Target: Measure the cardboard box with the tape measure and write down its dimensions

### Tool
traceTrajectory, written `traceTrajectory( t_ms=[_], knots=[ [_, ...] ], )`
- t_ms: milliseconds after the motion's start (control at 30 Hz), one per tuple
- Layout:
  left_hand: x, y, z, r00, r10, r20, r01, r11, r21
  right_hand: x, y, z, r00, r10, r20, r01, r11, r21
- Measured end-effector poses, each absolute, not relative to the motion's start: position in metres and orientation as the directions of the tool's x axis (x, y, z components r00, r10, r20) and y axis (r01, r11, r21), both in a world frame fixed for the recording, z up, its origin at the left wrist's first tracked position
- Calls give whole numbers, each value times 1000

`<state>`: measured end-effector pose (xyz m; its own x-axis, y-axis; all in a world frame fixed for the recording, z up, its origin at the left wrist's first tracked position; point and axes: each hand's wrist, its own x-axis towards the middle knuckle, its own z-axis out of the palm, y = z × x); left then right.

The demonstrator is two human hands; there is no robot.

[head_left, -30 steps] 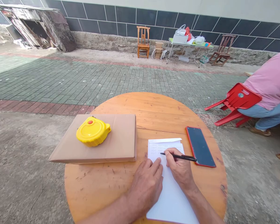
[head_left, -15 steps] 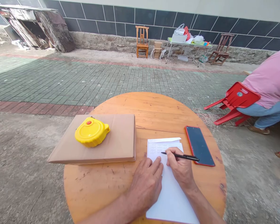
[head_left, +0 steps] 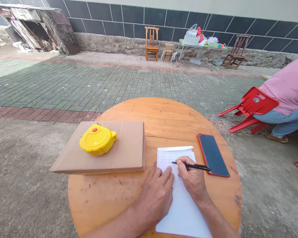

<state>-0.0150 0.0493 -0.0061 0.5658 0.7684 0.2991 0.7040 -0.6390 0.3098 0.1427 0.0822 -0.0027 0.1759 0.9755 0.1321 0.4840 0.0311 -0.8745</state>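
My right hand (head_left: 192, 178) is closed on a black pen (head_left: 191, 165) whose tip rests on a white sheet of paper (head_left: 182, 211) with a few written lines at its top. My left hand (head_left: 155, 196) lies flat on the paper's left edge, fingers stretched out, holding nothing. Both rest on a round wooden table (head_left: 164, 115). A red-cased phone (head_left: 213, 154) lies face up just right of the pen. A yellow tape measure (head_left: 97, 139) sits on a flat cardboard box (head_left: 129, 148) at the table's left.
A person in a pink shirt and jeans (head_left: 288, 96) bends beside a tipped red plastic chair (head_left: 250, 107) at right. Far back stand wooden chairs (head_left: 152, 43), a small cluttered table (head_left: 201, 44) and a broken cabinet (head_left: 39, 28) against a tiled wall. Brick paving surrounds.
The pen tip has shifted very slightly over the written lines. The hands stay in place on the paper. The person at right has moved a little.
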Motion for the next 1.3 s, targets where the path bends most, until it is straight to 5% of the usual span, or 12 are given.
traceTrajectory(
  t_ms=[1300],
  knots=[
    [-14,49,-7,561,767,312,702,-640,311,145,83,-5,233,969,84,418,-21,-908]
  ],
)
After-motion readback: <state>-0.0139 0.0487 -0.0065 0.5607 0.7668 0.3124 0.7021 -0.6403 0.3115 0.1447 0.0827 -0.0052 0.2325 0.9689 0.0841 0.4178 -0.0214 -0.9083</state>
